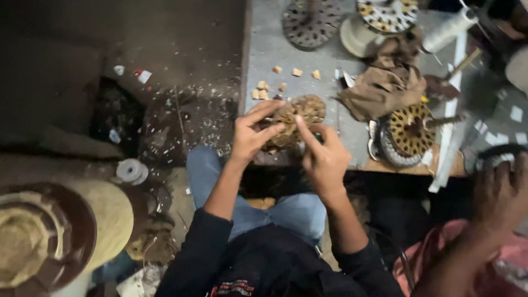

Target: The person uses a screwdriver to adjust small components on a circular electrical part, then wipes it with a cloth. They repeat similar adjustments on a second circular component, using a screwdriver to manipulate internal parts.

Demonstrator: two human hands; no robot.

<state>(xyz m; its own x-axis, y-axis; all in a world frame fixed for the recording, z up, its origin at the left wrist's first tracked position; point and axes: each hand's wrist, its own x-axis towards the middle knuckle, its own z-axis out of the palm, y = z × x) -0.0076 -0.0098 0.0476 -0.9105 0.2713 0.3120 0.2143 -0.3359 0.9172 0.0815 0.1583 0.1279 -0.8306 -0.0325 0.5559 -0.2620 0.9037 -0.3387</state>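
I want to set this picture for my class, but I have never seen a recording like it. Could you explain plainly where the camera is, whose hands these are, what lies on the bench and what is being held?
The single picture comes from a camera worn on a person's head, looking down past their dark sleeves and blue jeans. No machine is involved: the left hand and right hand are bare. Together they grip a round wound coil core, brownish and ring-shaped, at the edge of a grey bench. On the bench lie small tan blocks, a crumpled brown cloth, a similar slotted round core and a white spool. At the lower right is another person's hand, not the wearer's.
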